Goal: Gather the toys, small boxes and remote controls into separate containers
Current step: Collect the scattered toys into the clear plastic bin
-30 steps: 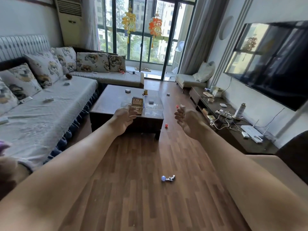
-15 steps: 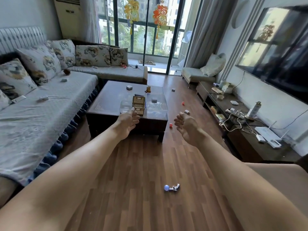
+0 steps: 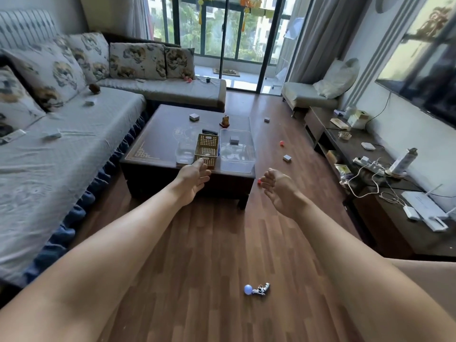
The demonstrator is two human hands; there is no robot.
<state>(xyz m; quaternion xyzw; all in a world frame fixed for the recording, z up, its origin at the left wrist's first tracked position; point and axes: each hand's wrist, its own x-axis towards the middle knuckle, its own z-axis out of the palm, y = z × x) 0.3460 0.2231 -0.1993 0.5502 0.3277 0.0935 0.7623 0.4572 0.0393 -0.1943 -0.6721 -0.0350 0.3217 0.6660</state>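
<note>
Hovering before coffee table (image 3: 160,141) edge, left hand (image 3: 193,180) and right hand (image 3: 282,191) relaxed, empty.

on coffee table (image 3: 162,134): basket (image 3: 206,149), bin (image 3: 238,166) | left of it: sofa (image 3: 61,154) | right: TV stand (image 3: 385,206) | before, on floor (image 3: 209,243): toy gun (image 3: 262,289)

Left grip (image 3: 193,179) slack; right grip (image 3: 281,191) half-curled

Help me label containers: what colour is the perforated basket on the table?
The basket is golden tan; head view.
</note>
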